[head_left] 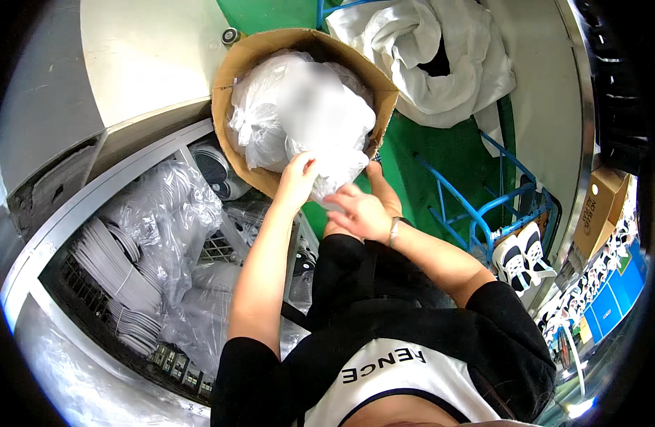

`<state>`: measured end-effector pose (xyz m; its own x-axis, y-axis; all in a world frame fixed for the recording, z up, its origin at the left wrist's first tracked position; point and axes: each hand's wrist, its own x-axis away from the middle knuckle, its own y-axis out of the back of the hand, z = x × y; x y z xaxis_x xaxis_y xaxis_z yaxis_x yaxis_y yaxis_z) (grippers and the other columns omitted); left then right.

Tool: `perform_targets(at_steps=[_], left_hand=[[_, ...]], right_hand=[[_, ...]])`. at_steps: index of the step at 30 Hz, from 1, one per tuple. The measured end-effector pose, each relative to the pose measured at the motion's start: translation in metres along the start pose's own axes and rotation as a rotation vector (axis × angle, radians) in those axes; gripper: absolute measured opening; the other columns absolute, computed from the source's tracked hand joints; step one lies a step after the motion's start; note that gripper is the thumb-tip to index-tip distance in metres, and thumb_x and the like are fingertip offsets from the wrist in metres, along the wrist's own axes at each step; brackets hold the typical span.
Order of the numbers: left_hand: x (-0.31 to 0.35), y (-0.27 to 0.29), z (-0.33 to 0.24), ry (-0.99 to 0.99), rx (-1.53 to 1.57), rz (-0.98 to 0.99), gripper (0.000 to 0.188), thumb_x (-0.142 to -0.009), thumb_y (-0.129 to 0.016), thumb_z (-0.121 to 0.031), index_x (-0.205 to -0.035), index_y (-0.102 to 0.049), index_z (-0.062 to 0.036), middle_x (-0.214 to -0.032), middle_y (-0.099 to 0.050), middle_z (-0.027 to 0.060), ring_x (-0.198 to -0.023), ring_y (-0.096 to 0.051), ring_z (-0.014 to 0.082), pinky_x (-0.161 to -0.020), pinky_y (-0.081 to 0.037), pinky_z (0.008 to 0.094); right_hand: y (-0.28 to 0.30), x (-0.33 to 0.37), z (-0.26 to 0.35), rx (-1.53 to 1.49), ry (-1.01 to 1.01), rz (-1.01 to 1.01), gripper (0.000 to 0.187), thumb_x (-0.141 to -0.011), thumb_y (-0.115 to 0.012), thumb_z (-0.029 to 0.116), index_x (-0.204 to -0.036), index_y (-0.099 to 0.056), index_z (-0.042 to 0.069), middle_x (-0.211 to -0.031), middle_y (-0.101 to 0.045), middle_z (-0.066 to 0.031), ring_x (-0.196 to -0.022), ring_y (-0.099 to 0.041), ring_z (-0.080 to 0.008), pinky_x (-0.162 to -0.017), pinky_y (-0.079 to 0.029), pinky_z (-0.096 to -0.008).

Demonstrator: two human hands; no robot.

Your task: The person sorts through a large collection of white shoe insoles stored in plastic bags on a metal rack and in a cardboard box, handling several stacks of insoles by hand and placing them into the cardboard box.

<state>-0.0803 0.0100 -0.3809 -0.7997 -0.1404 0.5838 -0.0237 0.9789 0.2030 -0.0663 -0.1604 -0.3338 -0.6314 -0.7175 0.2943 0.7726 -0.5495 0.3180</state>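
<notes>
An open cardboard box [235, 71] stands in front of me, filled with bulging clear plastic bags whose pale contents I cannot make out. The near end of one plastic bag [342, 169] hangs over the box's near rim. My left hand [297, 179] is closed on this bag's edge, fingers curled in a pinch. Just to the right and nearer to me, my right hand [365, 213] has its bent fingers on the loose lower end of the same bag. Its fingertips are partly hidden in the plastic.
At left, a metal-framed rack [103, 186] holds stacked grey soles [118, 274] and crumpled clear plastic [172, 206]. A white sack [441, 92] lies open beyond the box. Right of me are a blue metal frame [477, 213], black-and-white shoes [514, 262] and another cardboard box [603, 206].
</notes>
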Motion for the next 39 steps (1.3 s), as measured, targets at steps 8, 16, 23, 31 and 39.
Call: perform_targets(at_steps=[8,16,23,31,39], left_hand=[[0.037,-0.012,-0.006,0.174,0.605,-0.033,0.014,-0.084,-0.045,-0.019,-0.094,-0.046,-0.0091,-0.086,-0.048,-0.0011,-0.079,-0.046,0.0083,-0.07,-0.039,0.0259],[0.079,-0.046,0.008,-0.116,0.193,-0.142,0.053,-0.071,-0.056,-0.013,-0.116,-0.029,-0.0055,-0.114,-0.036,0.0102,-0.107,-0.037,0.0249,-0.088,-0.032,0.0341],[0.085,-0.033,-0.008,0.039,-0.105,-0.427,0.034,-0.082,-0.045,-0.028,-0.099,-0.05,0.0017,-0.095,-0.053,0.0174,-0.088,-0.05,0.0259,-0.077,-0.038,0.0318],[0.108,-0.008,-0.023,0.057,0.583,-0.084,0.026,-0.078,-0.054,-0.018,-0.097,-0.049,-0.0012,-0.095,-0.051,0.0026,-0.09,-0.045,0.0094,-0.079,-0.034,0.0228],[0.142,0.019,0.007,0.086,-0.54,-0.668,0.021,-0.07,-0.051,-0.007,-0.09,-0.056,-0.0056,-0.086,-0.054,0.0133,-0.077,-0.053,0.0294,-0.068,-0.042,0.0347]], right_hand=[[0.004,-0.028,-0.042,-0.249,-0.408,-0.307,0.039,-0.067,-0.064,0.027,-0.088,-0.051,-0.004,-0.074,-0.052,-0.0108,-0.064,-0.05,-0.0186,-0.059,-0.042,-0.0286],[0.02,0.002,0.049,-0.679,-0.398,0.131,0.018,-0.078,-0.048,0.016,-0.079,-0.055,0.0,-0.064,-0.055,-0.0058,-0.06,-0.051,-0.0116,-0.055,-0.04,-0.0252],[0.028,0.031,0.102,-0.301,0.064,0.655,0.033,-0.081,-0.044,0.033,-0.072,-0.055,0.004,-0.062,-0.055,-0.0116,-0.061,-0.054,-0.0224,-0.058,-0.042,-0.0323],[0.036,-0.032,0.027,0.602,0.321,0.054,0.032,-0.061,-0.057,0.012,-0.092,-0.052,0.005,-0.106,-0.046,-0.0121,-0.105,-0.038,-0.032,-0.086,-0.032,-0.0413],[0.03,-0.06,0.008,0.749,0.313,0.228,0.021,-0.065,-0.048,0.008,-0.085,-0.053,0.012,-0.079,-0.054,-0.0065,-0.079,-0.053,-0.0237,-0.072,-0.038,-0.0361]])
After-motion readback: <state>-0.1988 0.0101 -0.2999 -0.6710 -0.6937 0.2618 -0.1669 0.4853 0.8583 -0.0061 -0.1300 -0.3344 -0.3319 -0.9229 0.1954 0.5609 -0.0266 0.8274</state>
